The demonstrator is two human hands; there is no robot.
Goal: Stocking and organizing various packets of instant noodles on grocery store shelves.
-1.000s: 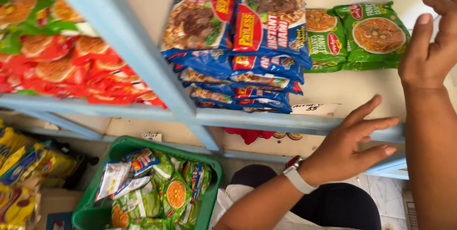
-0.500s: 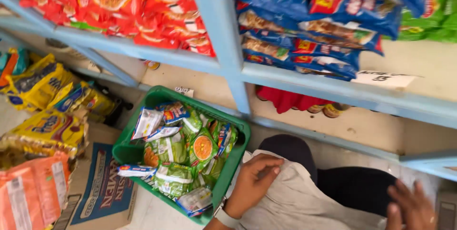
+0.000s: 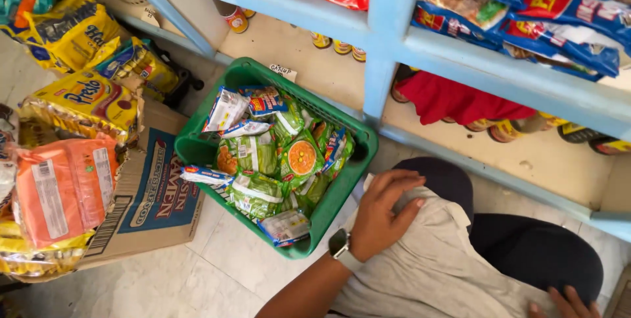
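Many noodle packets (image 3: 253, 153) fill green basket (image 3: 342, 190) beside left hand (image 3: 381, 216).

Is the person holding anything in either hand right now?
Nothing. The left hand rests flat on the grey cloth over the knee, beside the green plastic basket; only the right hand's fingertips show.

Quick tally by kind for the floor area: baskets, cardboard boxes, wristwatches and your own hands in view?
green basket: 1
cardboard box: 1
wristwatch: 1
hands: 2, left hand and right hand, the latter only partly in frame
Total: 5
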